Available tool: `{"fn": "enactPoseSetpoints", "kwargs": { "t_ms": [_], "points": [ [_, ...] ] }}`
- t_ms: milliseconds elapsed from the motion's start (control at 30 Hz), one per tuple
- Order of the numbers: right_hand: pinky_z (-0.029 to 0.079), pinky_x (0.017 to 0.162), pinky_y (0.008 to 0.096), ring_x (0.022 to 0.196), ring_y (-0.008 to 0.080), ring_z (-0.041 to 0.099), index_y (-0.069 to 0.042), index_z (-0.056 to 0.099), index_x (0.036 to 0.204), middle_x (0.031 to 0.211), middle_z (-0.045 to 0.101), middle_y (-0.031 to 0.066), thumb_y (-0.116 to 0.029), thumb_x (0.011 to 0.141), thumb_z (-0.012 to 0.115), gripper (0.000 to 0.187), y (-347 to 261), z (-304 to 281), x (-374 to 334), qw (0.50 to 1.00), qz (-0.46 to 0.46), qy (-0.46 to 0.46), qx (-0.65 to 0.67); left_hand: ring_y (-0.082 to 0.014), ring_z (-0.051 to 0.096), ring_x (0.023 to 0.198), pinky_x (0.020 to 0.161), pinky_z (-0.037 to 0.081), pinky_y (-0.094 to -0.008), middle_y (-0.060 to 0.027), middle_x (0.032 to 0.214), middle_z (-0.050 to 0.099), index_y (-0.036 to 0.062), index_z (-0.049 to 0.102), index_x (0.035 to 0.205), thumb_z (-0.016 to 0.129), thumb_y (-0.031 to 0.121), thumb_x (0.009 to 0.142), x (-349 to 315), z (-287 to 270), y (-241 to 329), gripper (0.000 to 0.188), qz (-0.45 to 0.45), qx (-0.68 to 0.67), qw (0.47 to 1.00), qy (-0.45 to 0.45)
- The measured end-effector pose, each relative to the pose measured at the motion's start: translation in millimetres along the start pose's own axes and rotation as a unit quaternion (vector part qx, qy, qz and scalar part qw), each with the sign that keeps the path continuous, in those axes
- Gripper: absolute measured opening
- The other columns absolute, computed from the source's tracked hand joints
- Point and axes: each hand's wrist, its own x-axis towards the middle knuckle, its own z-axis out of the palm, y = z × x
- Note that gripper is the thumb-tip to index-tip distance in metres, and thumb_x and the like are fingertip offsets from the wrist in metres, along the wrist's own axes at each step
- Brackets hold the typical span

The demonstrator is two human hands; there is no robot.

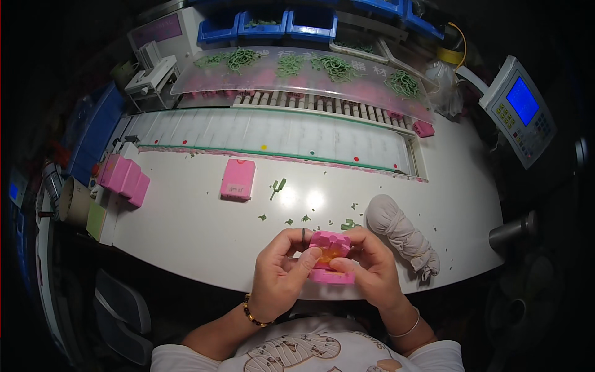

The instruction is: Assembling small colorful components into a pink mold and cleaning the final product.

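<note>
At the table's near edge, a small pink mould (330, 239) is held between both hands, its two parts spread apart and a yellow-orange patch showing inside. My left hand (280, 273) grips its left side, with the thumb against the inner face. From the right, my right hand (378, 273) holds it with bent fingers, its thumb also on the inside. Just beyond the hands lie green pieces (349, 224) and small scraps. A forked green piece (277, 187) rests farther off, beside a closed pink block (238, 178) with a label.
Right of my hands lies a whitish cloth bundle (403, 234). Pink blocks (126, 178) are stacked at the left. Behind runs a long white panel (273, 133), with green coils (334, 67) on a clear sheet above. A keypad with blue screen (522, 102) stands right.
</note>
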Motion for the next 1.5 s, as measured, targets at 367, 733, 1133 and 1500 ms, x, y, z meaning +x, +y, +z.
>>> {"fn": "enactPoseSetpoints", "kwargs": {
  "t_ms": [367,733,1133,1500],
  "points": [
    [0.046,0.075,0.0206,0.085,0.0065,0.057,0.002,0.057,0.106,0.100,0.058,0.0045,-0.003,0.092,0.061,0.016,4,0,-4,0.997,0.013,0.053,0.046,-0.0177,0.060,0.107,0.087,0.056,-0.0284,-0.0143,0.116,0.058,-0.0095,0.047,0.124,0.060,-0.008,0.085,2,-2,5,0.041,-0.036,0.077,0.996,-0.040],
    [0.051,0.086,0.0260,0.094,0.0110,0.061,0.002,0.055,0.106,0.100,0.061,0.0060,0.004,0.086,0.065,0.022,12,-3,-3,0.994,0.050,-0.006,0.098,-0.0150,0.060,0.105,0.088,0.055,-0.0258,-0.0143,0.114,0.059,-0.0102,0.047,0.124,0.058,-0.008,0.087,4,-2,6,0.039,-0.047,0.018,0.999,-0.007],
    [0.052,0.085,0.0257,0.099,0.0110,0.059,0.004,0.057,0.111,0.105,0.062,0.0076,0.003,0.087,0.064,0.025,5,-10,-1,0.986,0.108,0.004,0.126,-0.0147,0.059,0.105,0.085,0.056,-0.0255,-0.0153,0.112,0.059,-0.0100,0.049,0.119,0.058,-0.006,0.089,2,-6,5,0.032,-0.040,0.059,0.997,-0.024],
    [0.050,0.079,0.0244,0.093,0.0102,0.059,0.003,0.058,0.110,0.105,0.062,0.0067,-0.004,0.092,0.061,0.020,12,-7,-2,0.990,0.095,0.008,0.105,-0.0096,0.063,0.090,0.067,0.057,-0.0208,-0.0100,0.097,0.064,-0.0081,0.057,0.112,0.060,0.002,0.091,3,-6,-1,0.023,-0.030,0.109,0.994,-0.006]
  ]
}}
